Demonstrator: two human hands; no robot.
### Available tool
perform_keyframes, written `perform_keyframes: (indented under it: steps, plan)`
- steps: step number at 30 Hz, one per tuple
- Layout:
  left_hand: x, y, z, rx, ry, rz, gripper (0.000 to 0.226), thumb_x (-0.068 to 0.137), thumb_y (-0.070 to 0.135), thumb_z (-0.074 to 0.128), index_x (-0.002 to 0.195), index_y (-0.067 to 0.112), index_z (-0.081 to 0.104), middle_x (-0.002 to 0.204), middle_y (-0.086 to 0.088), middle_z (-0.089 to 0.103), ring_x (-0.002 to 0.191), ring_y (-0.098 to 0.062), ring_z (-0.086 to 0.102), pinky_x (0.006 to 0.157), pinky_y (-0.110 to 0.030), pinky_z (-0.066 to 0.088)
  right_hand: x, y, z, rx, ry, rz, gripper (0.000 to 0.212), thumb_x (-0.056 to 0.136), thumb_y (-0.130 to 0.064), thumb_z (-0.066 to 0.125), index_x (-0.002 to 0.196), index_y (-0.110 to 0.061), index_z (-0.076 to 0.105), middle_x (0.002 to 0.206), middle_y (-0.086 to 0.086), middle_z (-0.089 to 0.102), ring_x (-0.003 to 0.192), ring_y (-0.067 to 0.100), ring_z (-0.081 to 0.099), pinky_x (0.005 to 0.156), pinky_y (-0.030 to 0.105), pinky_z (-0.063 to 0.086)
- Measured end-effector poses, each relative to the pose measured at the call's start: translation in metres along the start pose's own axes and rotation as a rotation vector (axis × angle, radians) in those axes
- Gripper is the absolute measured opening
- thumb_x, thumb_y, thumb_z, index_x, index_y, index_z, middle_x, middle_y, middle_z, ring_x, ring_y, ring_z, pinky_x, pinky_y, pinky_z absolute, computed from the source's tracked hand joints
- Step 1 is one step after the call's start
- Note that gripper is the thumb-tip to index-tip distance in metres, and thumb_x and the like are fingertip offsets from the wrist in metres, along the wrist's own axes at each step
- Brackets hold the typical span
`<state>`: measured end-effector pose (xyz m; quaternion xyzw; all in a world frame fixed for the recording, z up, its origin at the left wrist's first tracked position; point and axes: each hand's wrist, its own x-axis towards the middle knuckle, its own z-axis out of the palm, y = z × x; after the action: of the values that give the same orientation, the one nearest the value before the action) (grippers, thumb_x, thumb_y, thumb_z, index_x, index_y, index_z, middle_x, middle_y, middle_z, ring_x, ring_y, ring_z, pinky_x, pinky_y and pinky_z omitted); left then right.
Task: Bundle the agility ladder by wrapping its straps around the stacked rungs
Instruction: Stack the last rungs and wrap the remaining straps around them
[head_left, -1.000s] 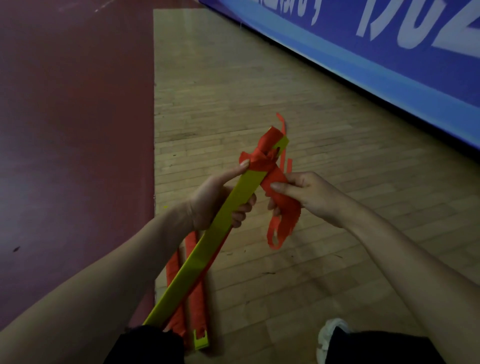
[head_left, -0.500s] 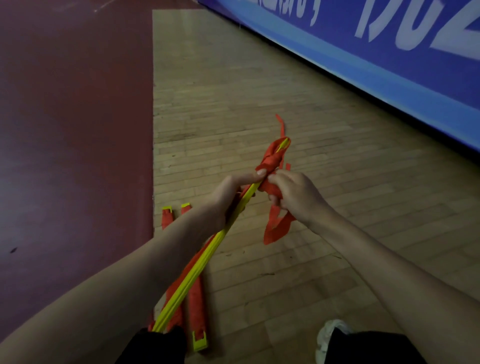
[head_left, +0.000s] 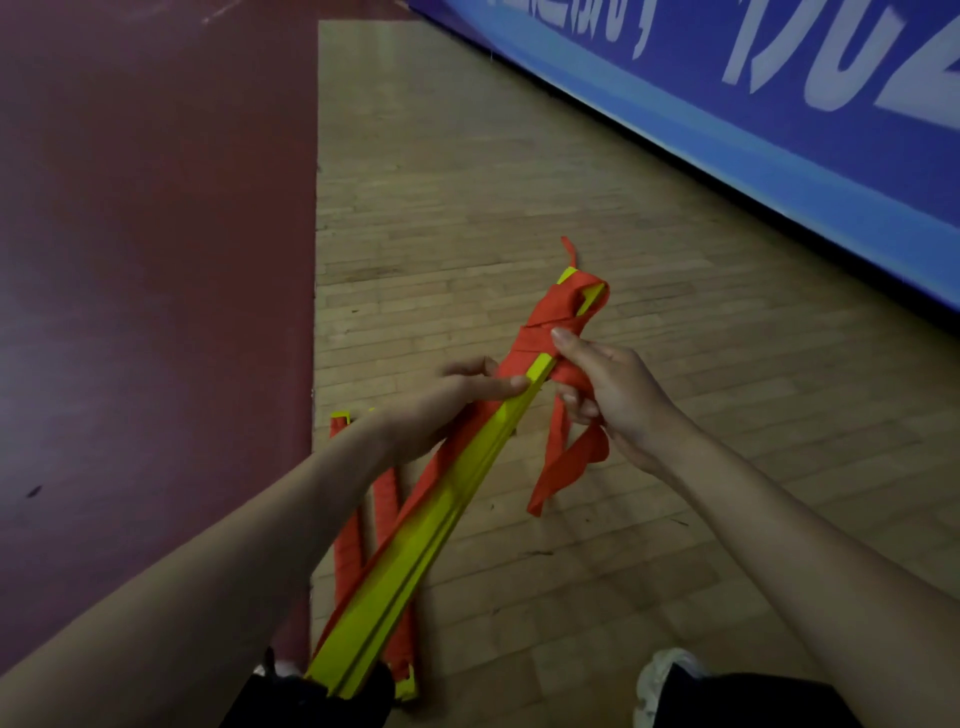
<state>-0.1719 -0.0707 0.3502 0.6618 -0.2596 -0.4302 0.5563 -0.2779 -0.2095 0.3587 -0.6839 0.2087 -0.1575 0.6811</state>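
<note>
Risk: right hand (head_left: 618, 400) fingers pinching strap (head_left: 545, 317) at stacked rungs (head_left: 441, 519) far end could slip, wraps unwind; left hand (head_left: 447, 410) grips rungs.

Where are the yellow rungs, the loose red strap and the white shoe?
yellow rungs (head_left: 415, 551), head view, mid-length of the stack
loose red strap (head_left: 571, 460), head view, hanging loop
white shoe (head_left: 658, 671), head view, toe

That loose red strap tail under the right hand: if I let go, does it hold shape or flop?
Likely floppy: the strap tail sags in a folded loop below the right hand. Probably light, since it dangles from a loose grip. The wraps round the stacked rungs may loosen if released; no knot shows.
</note>
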Motion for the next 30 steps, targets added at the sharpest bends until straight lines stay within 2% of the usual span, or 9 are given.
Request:
perform_keyframes:
  steps: [3, 7, 9, 13, 15, 17, 21, 25, 30]
  plan:
    - [-0.007, -0.009, -0.002, -0.047, -0.203, -0.126, 0.041, 0.088, 0.044, 0.048, 0.096, 0.007, 0.063, 0.081, -0.009, 0.070, 0.065, -0.021, 0.066, 0.063, -0.027, 0.053, -0.004, -0.004, -0.001, 0.076, -0.065, -0.012, 0.041, 0.100, -0.030, 0.047, 0.063, -0.012, 0.049, 0.046, 0.000, 0.044, 0.038, 0.010, 0.030, 0.041, 0.020, 0.027]
    - [-0.007, -0.007, 0.000, -0.166, -0.306, -0.189, 0.054, 0.092, 0.052, 0.038, 0.093, 0.003, 0.062, 0.070, -0.011, 0.057, 0.060, -0.023, 0.053, 0.059, -0.029, 0.048, -0.003, -0.004, -0.011, -0.015, -0.120, -0.010, 0.040, 0.099, -0.034, 0.045, 0.067, -0.011, 0.053, 0.053, 0.005, 0.051, 0.042, 0.012, 0.041, 0.048, 0.023, 0.036]
    - [-0.005, -0.004, 0.002, -0.138, -0.272, -0.195, 0.052, 0.095, 0.052, 0.038, 0.092, 0.005, 0.061, 0.069, -0.009, 0.054, 0.061, -0.020, 0.051, 0.060, -0.029, 0.046, -0.002, -0.005, -0.018, -0.121, -0.127, -0.011, 0.038, 0.098, -0.034, 0.048, 0.070, -0.010, 0.059, 0.060, 0.007, 0.059, 0.047, 0.014, 0.052, 0.055, 0.026, 0.044]
    - [-0.001, 0.001, 0.003, 0.014, -0.156, -0.195, 0.049, 0.096, 0.052, 0.040, 0.092, 0.009, 0.062, 0.073, -0.008, 0.053, 0.063, -0.018, 0.052, 0.063, -0.029, 0.049, -0.005, -0.003, -0.024, -0.207, -0.168, -0.037, 0.010, 0.093, -0.008, 0.058, 0.084, -0.007, 0.063, 0.069, 0.003, 0.069, 0.056, 0.013, 0.064, 0.059, 0.026, 0.053]
    - [0.001, 0.002, 0.003, 0.082, -0.121, -0.184, 0.049, 0.095, 0.053, 0.042, 0.092, 0.009, 0.063, 0.076, -0.009, 0.053, 0.065, -0.019, 0.053, 0.064, -0.030, 0.049, -0.004, 0.000, -0.025, -0.223, -0.165, -0.031, 0.002, 0.093, -0.003, 0.057, 0.093, -0.003, 0.059, 0.069, 0.004, 0.071, 0.061, 0.017, 0.070, 0.064, 0.030, 0.056]
    - [0.002, 0.002, 0.003, 0.115, -0.096, -0.176, 0.049, 0.095, 0.053, 0.043, 0.092, 0.009, 0.064, 0.076, -0.009, 0.054, 0.065, -0.019, 0.053, 0.063, -0.030, 0.048, -0.004, -0.001, -0.025, -0.225, -0.165, 0.003, 0.008, 0.094, -0.005, 0.056, 0.101, 0.000, 0.056, 0.072, 0.007, 0.073, 0.065, 0.021, 0.072, 0.067, 0.032, 0.058]
    - [0.005, 0.004, 0.004, 0.130, -0.074, -0.162, 0.050, 0.094, 0.054, 0.044, 0.090, 0.009, 0.065, 0.072, -0.008, 0.055, 0.062, -0.019, 0.052, 0.061, -0.030, 0.046, -0.008, -0.008, -0.027, -0.202, -0.169, 0.100, 0.012, 0.097, -0.013, 0.054, 0.094, -0.006, 0.064, 0.073, 0.009, 0.072, 0.062, 0.016, 0.071, 0.059, 0.027, 0.057]
    - [0.008, 0.002, 0.009, 0.214, 0.004, -0.104, 0.049, 0.096, 0.053, 0.044, 0.088, 0.010, 0.066, 0.069, -0.007, 0.055, 0.058, -0.019, 0.052, 0.057, -0.028, 0.047, -0.009, -0.009, -0.026, -0.225, -0.155, 0.113, 0.022, 0.099, -0.016, 0.050, 0.089, -0.001, 0.063, 0.064, 0.008, 0.070, 0.054, 0.016, 0.068, 0.056, 0.031, 0.057]
    - [0.010, -0.001, 0.012, 0.322, 0.089, -0.034, 0.048, 0.099, 0.049, 0.041, 0.091, 0.007, 0.062, 0.068, -0.008, 0.053, 0.057, -0.018, 0.049, 0.055, -0.028, 0.043, -0.008, -0.008, -0.025, -0.300, -0.137, 0.109, 0.009, 0.092, -0.009, 0.062, 0.086, -0.003, 0.063, 0.065, 0.011, 0.069, 0.052, 0.017, 0.067, 0.052, 0.028, 0.057]
